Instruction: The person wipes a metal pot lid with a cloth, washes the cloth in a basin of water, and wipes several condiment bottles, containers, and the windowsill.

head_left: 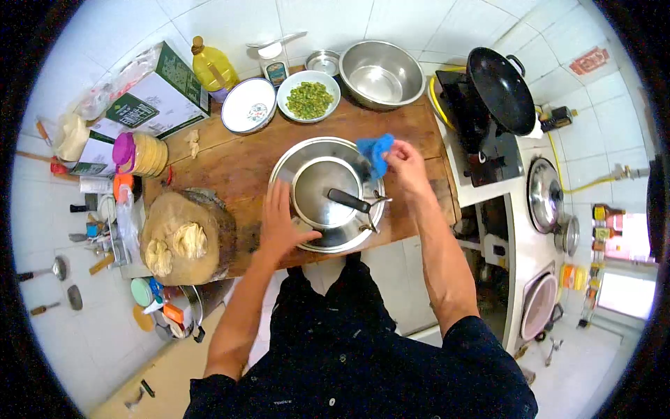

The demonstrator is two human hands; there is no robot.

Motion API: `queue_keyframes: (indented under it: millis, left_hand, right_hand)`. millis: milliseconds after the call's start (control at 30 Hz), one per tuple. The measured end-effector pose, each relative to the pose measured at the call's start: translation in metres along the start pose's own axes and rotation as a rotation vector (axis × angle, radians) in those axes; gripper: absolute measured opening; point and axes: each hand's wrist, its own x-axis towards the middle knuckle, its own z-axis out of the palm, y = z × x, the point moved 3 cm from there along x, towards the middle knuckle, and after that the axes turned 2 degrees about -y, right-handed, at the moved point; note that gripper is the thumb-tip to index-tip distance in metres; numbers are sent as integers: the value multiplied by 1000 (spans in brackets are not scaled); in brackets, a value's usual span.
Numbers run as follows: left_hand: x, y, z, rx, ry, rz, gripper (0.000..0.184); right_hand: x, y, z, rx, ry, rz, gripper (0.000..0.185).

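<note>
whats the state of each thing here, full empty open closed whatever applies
blue cloth: crumpled, pinched in the right hand
round metal lid: handle side up, left hand open at its rim
bowl of green pieces: uncovered, contents chopped
patterned white bowl: empty
steel basin: uncovered, empty
oil bottle: upright, capped
purple-lidded jar: closed
wok: uncovered
stove: cannot tell if lit

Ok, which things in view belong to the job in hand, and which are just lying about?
In the job, it seems:
- blue cloth, pinched in the right hand
- round steel cookware, left hand spread at its rim

Lying about, apparently:
- bowl of chopped greens
- steel basin
- oil bottle
- chopping block
- black wok
</note>
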Motion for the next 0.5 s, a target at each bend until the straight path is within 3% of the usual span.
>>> queue_keyframes:
  millis: [167,267,433,500]
  left_hand:
    - [35,-28,-22,-13,-181,243,141]
    - [39,-43,-3,-95,-246,276,146]
    - [21,-28,3,-131,-146,163,140]
    - [9,-17,12,-134,-132,135,140]
  right_hand:
    - [-90,-29,-9,134,273,-166,27]
    - [-160,9,-7,58,323,-140,26]
    - [-197,81,65,-168,510,-134,28]
    - [-177,101,86,-463,637,-178,35]
